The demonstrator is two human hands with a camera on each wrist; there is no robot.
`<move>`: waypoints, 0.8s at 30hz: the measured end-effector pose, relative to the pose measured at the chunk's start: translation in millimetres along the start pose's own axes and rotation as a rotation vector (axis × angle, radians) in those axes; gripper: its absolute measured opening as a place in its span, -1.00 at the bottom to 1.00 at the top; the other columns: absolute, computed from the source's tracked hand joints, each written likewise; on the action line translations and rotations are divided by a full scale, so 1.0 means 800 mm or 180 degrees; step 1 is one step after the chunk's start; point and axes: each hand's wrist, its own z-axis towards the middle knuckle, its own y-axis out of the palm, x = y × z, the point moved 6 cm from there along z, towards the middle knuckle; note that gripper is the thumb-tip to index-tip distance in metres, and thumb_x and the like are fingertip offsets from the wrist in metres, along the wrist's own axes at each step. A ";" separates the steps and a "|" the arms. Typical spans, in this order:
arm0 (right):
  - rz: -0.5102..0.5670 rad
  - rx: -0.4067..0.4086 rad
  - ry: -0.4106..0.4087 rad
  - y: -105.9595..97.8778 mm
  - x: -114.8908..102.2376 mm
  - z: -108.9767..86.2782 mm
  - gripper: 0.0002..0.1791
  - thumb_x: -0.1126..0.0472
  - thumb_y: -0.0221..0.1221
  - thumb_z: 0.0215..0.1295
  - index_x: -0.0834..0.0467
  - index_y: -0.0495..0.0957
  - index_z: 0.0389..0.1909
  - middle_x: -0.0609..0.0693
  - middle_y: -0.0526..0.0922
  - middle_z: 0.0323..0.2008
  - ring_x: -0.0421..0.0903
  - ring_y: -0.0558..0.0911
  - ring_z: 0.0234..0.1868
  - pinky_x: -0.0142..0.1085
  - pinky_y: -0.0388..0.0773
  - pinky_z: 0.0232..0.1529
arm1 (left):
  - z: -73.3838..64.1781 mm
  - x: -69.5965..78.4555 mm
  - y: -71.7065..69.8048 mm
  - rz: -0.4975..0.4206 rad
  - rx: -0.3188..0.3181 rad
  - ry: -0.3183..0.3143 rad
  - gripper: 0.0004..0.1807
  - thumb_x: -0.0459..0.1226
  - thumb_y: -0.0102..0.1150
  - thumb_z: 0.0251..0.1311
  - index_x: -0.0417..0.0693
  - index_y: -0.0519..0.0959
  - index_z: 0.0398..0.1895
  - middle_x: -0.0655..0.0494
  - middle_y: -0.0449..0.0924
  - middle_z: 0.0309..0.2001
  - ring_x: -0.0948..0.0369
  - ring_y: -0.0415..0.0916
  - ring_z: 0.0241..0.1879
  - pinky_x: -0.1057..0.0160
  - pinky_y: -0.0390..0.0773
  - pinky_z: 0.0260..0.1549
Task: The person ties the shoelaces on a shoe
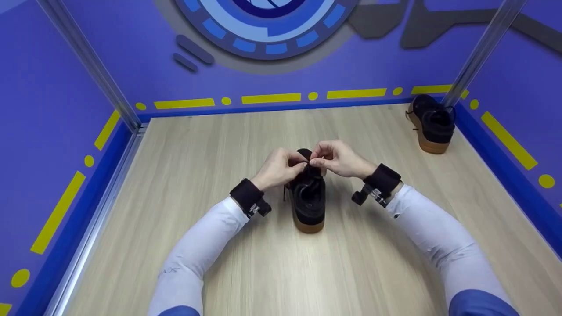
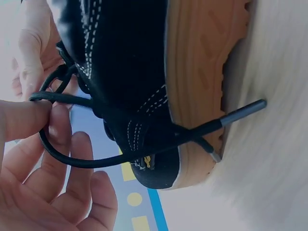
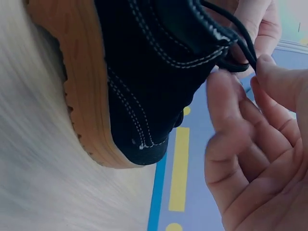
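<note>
A black shoe (image 1: 309, 204) with a tan gum sole stands on the table, its toe pointing away. Over its tongue, both hands work at the black shoelace (image 2: 91, 162). My left hand (image 1: 281, 167) pinches a lace loop between thumb and index finger, the other fingers loosely bent. In the left wrist view, the lace ends with their tips (image 2: 245, 111) hang down past the sole. From the other side my right hand (image 1: 340, 159) pinches lace (image 3: 243, 41) between thumb and fingertip. The two hands' fingertips nearly meet above the shoe.
A second black shoe (image 1: 432, 125) with a tan sole and loose laces stands in the far right corner. Purple panels (image 1: 272, 83) with yellow marks wall the wood-grain table (image 1: 197, 149) at the back and sides. Metal posts (image 1: 94, 66) rise at the corners.
</note>
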 end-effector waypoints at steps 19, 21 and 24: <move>0.0526 -0.0070 0.0251 0.015 0.010 0.001 -0.79 0.40 0.31 0.57 0.53 0.55 -0.07 -0.19 0.73 -0.40 -0.29 0.63 -0.54 -0.51 0.48 -0.56 | -0.014 0.007 -0.023 0.0097 -0.0043 -0.0077 -0.74 -0.20 0.36 0.43 -0.17 0.87 -0.33 0.24 0.65 -0.58 0.45 0.34 -0.69 0.44 0.28 -0.65; 0.0542 -0.0061 0.0248 0.014 0.011 0.001 -0.79 0.41 0.30 0.58 0.54 0.55 -0.07 -0.18 0.72 -0.39 -0.29 0.64 -0.53 -0.50 0.50 -0.55 | -0.019 0.011 -0.028 0.0069 -0.0088 -0.0077 -0.69 -0.19 0.34 0.43 -0.22 0.83 -0.40 0.33 0.55 -0.64 0.43 0.33 -0.70 0.43 0.27 -0.66; 0.0559 -0.0061 0.0248 0.013 0.011 0.001 -0.79 0.41 0.29 0.58 0.54 0.54 -0.06 -0.16 0.71 -0.38 -0.27 0.65 -0.51 -0.49 0.52 -0.54 | -0.026 0.020 -0.030 -0.0158 -0.0229 -0.0113 -0.65 -0.21 0.31 0.44 -0.30 0.82 -0.41 0.32 0.60 -0.65 0.42 0.47 -0.65 0.45 0.41 -0.60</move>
